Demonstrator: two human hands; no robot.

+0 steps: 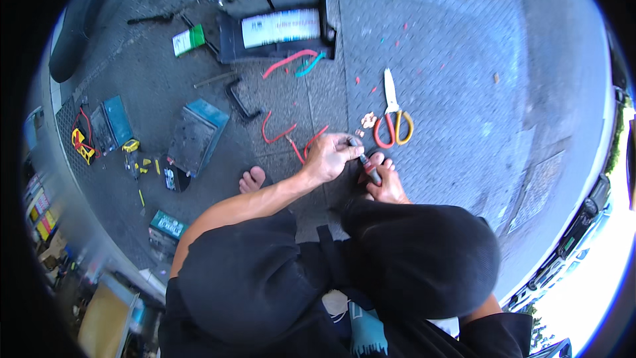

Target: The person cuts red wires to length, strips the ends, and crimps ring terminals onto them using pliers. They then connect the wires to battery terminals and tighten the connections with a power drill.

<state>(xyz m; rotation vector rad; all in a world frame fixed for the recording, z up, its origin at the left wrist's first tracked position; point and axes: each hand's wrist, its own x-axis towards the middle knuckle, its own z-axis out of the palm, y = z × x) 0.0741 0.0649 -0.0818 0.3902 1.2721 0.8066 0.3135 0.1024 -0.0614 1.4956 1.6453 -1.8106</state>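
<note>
Red-and-grey hand tool [369,168], centre, held betw. both hands: R hand [389,188] wraps near end; L hand [331,158] pinches dark far end. Scissors [391,107] lie far R of tool, w/ copper scraps [368,120] just L of them. Red wire pcs. [315,138] lie L, nr. L hand.

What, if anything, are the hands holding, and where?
The right hand holds a tool by its near end; the left hand is at the far end, but whether it grips there cannot be told.

Scissors [391,96] beyond the right hand [389,189]
</note>
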